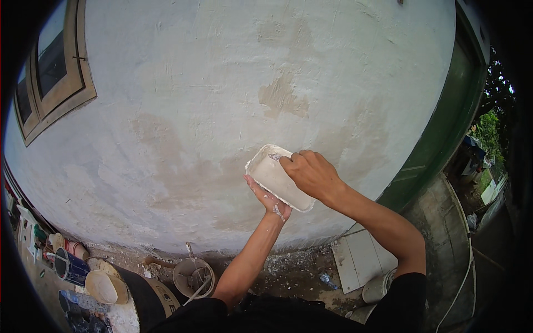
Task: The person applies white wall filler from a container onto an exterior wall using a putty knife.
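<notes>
My left hand (pixel 271 201), smeared with white paste, supports a white rectangular tub (pixel 277 186) from below and along its side. The tub is tilted, with dried white material crusted on its rim and a pale coating inside. My right hand (pixel 312 175) reaches over the tub with its fingers closed round a small tool (pixel 275 157). Only the tool's pale end shows, near the tub's far end; its kind is hidden by my fingers. Behind both hands stands a whitewashed wall (pixel 194 111) with damp-looking beige patches, one of them rough (pixel 283 99).
A wooden-framed window (pixel 72 83) is at the upper left, a green door (pixel 438 127) at the right. Below left stand a drum (pixel 145 294) bearing a cream bowl (pixel 105 287), and a round bucket (pixel 194 277). Pale tiles (pixel 363 258) lean low near the wall.
</notes>
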Motion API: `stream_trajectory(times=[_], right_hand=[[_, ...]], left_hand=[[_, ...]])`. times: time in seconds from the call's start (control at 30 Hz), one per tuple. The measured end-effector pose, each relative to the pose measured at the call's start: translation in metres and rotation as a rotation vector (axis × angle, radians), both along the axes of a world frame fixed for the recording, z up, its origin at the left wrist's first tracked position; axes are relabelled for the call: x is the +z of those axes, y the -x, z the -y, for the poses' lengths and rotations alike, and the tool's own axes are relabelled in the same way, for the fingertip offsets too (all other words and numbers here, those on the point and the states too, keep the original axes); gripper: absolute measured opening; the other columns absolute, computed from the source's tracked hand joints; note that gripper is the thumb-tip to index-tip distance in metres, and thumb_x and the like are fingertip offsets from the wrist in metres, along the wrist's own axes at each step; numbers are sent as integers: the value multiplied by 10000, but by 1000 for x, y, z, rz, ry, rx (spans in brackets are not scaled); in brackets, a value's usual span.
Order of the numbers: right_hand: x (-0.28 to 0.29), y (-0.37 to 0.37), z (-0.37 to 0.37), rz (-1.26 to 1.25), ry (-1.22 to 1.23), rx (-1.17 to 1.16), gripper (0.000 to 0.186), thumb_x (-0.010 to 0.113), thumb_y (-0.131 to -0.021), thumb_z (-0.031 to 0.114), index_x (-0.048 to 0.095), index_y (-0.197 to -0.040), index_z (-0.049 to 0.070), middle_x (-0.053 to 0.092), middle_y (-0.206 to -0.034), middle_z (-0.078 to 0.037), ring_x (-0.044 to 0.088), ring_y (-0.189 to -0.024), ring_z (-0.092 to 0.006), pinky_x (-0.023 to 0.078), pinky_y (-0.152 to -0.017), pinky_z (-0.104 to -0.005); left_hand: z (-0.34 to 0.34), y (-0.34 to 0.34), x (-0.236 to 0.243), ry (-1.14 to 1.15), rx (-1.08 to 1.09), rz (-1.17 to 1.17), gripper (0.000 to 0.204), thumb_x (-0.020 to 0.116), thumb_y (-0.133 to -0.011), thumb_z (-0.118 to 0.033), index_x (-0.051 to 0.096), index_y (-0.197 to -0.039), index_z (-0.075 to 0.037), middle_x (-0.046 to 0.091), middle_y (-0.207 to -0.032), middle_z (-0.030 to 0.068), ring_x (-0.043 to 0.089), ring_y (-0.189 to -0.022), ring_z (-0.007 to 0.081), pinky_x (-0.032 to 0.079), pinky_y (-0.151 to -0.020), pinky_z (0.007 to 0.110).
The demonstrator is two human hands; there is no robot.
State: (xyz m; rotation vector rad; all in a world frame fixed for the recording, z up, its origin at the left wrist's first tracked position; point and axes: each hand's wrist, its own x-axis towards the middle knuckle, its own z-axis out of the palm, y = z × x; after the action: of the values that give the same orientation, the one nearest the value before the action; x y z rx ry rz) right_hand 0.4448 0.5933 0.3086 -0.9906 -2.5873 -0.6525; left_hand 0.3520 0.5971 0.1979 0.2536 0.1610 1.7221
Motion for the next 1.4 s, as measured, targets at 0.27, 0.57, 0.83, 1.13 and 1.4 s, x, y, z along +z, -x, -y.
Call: stream_trajectory(times=[0.27,0.57,0.83,1.13,1.4], right_hand=[[58,-1,-49,-58,30,103,55,645,-753,36,625,-793,3,637,-675,-186,656,-670,-350,528,-590,-412],[110,-44,-127,-217,-99,209,138,708,-734,85,635,-827,14,635,-684,-173,620,-645,-353,481,-589,-433],[161,-61,-101,-446,-112,174,182,761,-805,178,671,-830,22,650,-642,-140,535,-496,-201,421,-497,-324],[6,-83,-101,-119,117,239,127,714,-763,100,613,-810,38,570,-621,-125,603,-630,-309,483,-580,-424],[19,-58,-127,-190,-216,193,112,691,-762,74,583,-779,49,546,-599,-98,598,-607,-274,493,-561,-402]], left_hand=[[-29,1,17,5,22,58,858,320,-828,-824,431,-1389,-184,467,-1391,49,475,-1265,269,434,-1026,454],[-26,12,-9,-55,64,33,849,332,-820,-825,435,-1380,-197,470,-1387,50,498,-1248,277,467,-1011,472],[-5,27,-37,24,90,26,846,338,-823,-820,425,-1396,-203,466,-1397,47,498,-1250,279,472,-1002,482],[30,46,-79,116,130,-20,842,331,-834,-810,438,-1396,-192,487,-1384,61,515,-1232,288,477,-994,489],[54,56,-92,127,130,5,825,319,-850,-796,437,-1400,-193,484,-1394,63,521,-1228,301,485,-980,511]])
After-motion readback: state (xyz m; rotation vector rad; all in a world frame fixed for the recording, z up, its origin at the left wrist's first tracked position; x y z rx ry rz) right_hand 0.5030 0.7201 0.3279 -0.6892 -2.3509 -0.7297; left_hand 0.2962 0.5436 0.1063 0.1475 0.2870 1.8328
